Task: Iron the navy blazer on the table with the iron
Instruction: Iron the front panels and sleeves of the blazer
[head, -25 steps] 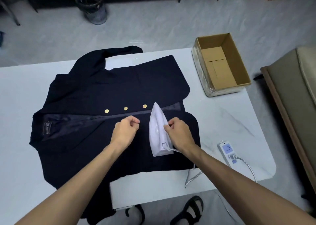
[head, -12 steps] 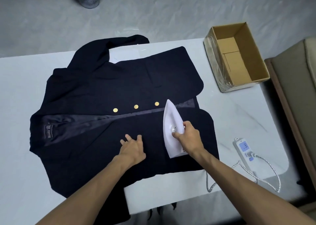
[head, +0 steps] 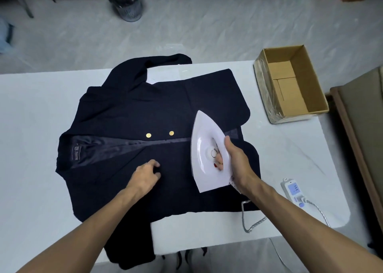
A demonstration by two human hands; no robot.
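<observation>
Blazer point(head: 128, 115) is spread flat on the white table point(head: 31, 127). It's dark navy matte cloth with a shinier grey-blue lining point(head: 107, 148) showing in a long wedge where the front falls open, and two round gold buttons point(head: 148, 135) just above that edge. The iron point(head: 204, 146) is glossy white plastic, teardrop shaped with the pointy nose aimed at the far side. It sits on the blazer right of the buttons, straddling the front opening. The right hand point(head: 238, 162) comes in from the near right with the arm stretched out, and its grip is wrapped round the iron's handle, thumb lying along the top. The left hand point(head: 144, 176) is down on the cloth just left of the iron, not touching it, fingers bent. Honestly I can't tell if that grip is pinching fabric or only pressing. A braided cord point(head: 251, 224) loops off the near table edge to a white power strip point(head: 294, 192), and an open cardboard box point(head: 310, 90) sits at the far right corner.
</observation>
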